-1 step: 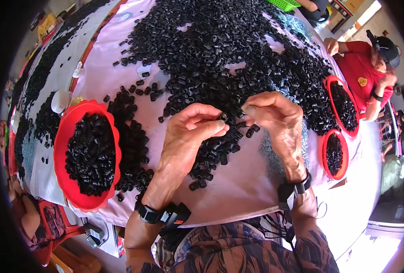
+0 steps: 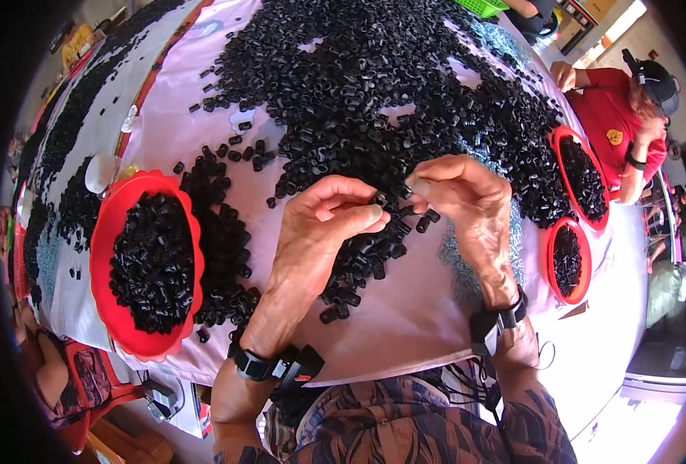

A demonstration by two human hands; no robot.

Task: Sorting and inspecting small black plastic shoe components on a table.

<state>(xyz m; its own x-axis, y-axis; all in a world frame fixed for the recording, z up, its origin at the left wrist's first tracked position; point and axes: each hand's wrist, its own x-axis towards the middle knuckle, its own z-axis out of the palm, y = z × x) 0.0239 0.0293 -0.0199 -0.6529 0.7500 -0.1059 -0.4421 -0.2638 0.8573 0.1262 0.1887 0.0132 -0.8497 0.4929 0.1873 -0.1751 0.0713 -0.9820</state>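
As the black piece (image 2: 381, 199) is half-hidden, its long axis is unclear.

Pink cloth-covered table (image 2: 405, 329): small black tubular plastic pieces (image 2: 343, 93) spread across its middle and far end.
Heap's near edge: bare left hand (image 2: 324, 220) above it, bare right hand (image 2: 470, 197) to the right.
Left: red scalloped plastic basin (image 2: 146, 346), pieces inside, more just right of it.
Right: far red oval plastic tray (image 2: 598, 225) behind near red oval plastic tray (image 2: 551, 259), both seemingly holding similar pieces.
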